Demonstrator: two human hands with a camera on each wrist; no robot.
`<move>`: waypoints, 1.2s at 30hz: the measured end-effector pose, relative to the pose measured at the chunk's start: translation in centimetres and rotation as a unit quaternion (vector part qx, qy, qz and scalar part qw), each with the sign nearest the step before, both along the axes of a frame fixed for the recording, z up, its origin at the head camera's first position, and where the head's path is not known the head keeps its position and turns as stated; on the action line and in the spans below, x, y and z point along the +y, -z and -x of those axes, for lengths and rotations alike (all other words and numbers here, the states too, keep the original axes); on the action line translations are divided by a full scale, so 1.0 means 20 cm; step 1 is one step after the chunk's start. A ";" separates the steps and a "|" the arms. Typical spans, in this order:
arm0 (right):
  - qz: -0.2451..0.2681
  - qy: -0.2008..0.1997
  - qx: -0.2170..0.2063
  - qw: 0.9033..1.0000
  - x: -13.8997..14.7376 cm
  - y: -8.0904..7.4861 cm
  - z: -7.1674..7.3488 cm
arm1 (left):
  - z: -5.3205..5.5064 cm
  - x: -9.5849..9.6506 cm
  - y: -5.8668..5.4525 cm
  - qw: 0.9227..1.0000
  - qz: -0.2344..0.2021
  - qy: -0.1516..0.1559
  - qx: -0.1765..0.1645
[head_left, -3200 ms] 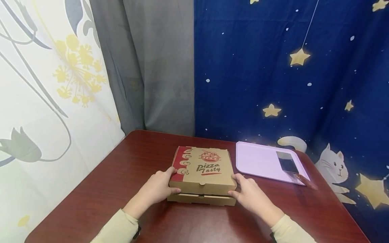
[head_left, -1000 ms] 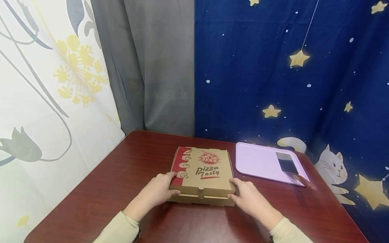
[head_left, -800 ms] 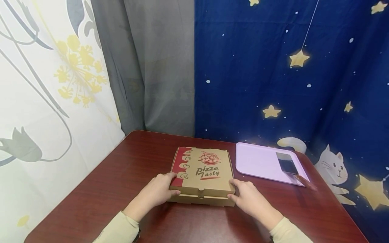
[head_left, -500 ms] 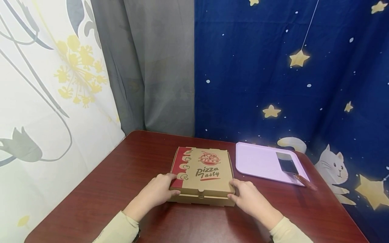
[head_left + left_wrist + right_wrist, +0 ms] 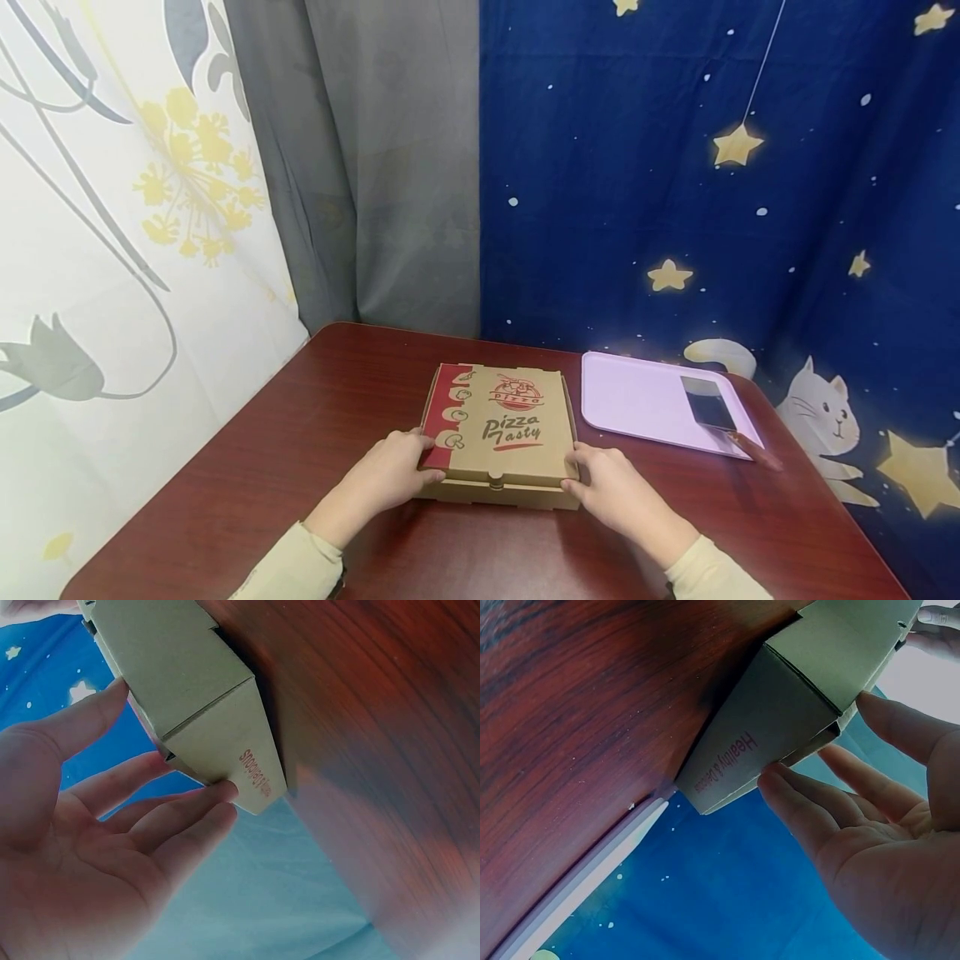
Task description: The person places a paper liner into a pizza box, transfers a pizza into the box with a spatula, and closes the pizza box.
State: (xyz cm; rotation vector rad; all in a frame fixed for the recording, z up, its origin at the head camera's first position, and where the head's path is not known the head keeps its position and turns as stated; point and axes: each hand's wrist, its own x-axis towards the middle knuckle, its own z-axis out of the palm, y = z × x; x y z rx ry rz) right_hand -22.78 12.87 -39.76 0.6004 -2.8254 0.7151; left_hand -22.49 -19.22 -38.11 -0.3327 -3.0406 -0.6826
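A brown cardboard pizza box (image 5: 513,421) with a red band down its left side lies on the table, its lid lowered over the base. My left hand (image 5: 392,468) grips the front left corner, thumb at the front edge and fingers along the side. At the front right corner my right hand (image 5: 613,483) does the same. The left wrist view has the left hand's thumb on the lid's front edge and its fingertips against the printed side wall (image 5: 236,750). In the right wrist view, right fingertips touch the opposite side wall (image 5: 754,727). The inside of the box is hidden.
A pale purple tray (image 5: 633,400) lies right of the box. On it rests a spatula (image 5: 708,404) with a dark flat blade, its brown handle overhanging the tray's front edge. The dark red table (image 5: 300,450) ends at curtains behind.
The front of the pizza box lid has come down over the base, with both hands still at its front corners. The tray and spatula stay where they were.
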 end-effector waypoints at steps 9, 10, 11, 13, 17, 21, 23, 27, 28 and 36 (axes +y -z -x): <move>-0.003 -0.006 -0.001 1.000 0.00 -0.01 0.01 | 0.01 0.00 -0.01 1.000 0.012 0.007 -0.007; -0.003 -0.007 -0.002 1.000 0.00 -0.01 0.00 | 0.01 -0.01 -0.01 1.000 0.013 0.007 -0.009; -0.003 -0.008 -0.002 1.000 0.00 -0.01 0.00 | 0.01 -0.01 -0.01 1.000 0.014 0.007 -0.011; -0.002 -0.009 -0.006 1.000 0.00 -0.01 0.00 | 0.01 -0.01 -0.01 1.000 0.018 0.009 -0.016; -0.001 -0.013 -0.019 1.000 0.00 -0.02 0.00 | 0.00 -0.01 -0.02 0.999 0.029 0.017 -0.023; -0.011 -0.023 -0.018 1.000 0.01 -0.02 -0.01 | 0.00 -0.01 -0.03 0.999 0.037 0.024 -0.027; -0.016 -0.029 -0.012 0.999 0.01 -0.02 -0.01 | -0.01 -0.01 -0.04 0.999 0.038 0.026 -0.028; -0.015 -0.040 -0.008 0.999 0.01 -0.02 -0.01 | -0.01 -0.01 -0.04 0.998 0.038 0.026 -0.031; -0.013 -0.041 -0.008 0.999 0.01 -0.02 -0.02 | -0.01 -0.01 -0.04 0.998 0.038 0.026 -0.032; -0.011 -0.046 -0.008 0.999 0.01 -0.02 -0.02 | -0.01 -0.02 -0.03 0.999 0.037 0.025 -0.031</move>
